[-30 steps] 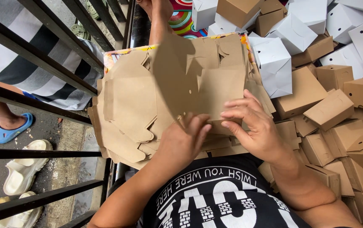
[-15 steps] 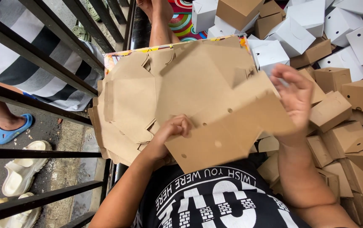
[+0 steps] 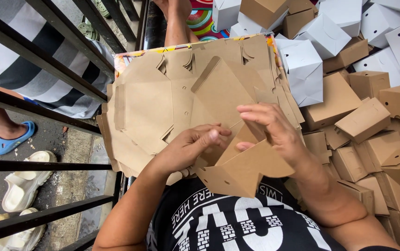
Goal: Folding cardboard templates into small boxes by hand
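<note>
Item: brown cardboard box blank [image 3: 237, 162], die-cut, partly folded, panels bent up at angles; centre of frame, just above the black printed shirt [image 3: 228, 223].
Left hand: left hand [image 3: 188, 146], centre-left, fingers closed on the blank's near left panel, thumb laid on top.
Right hand: right hand [image 3: 274, 128], centre-right, fingers curled over the blank's raised panel and clamped on it, fingertips pointing left.
Beneath item: stack of flat blanks [image 3: 148, 111], same brown card, spread across the middle of the frame; the held blank lies over its lower right part.
Under stack: colourful printed surface [image 3: 204, 23], showing at the top edge and along the stack's upper rim.
Right of frame: heap of folded brown boxes [image 3: 362, 121], filling the right side down to the lower corner.
Upper right: folded white boxes [image 3: 302, 69], some with small round holes, mixed into the heap.
Left of frame: dark metal railing [image 3: 37, 53]; behind it striped cloth [image 3: 32, 79], blue sandal [image 3: 7, 139] on another person's foot, pale sandals [image 3: 23, 181] on the pavement.
</note>
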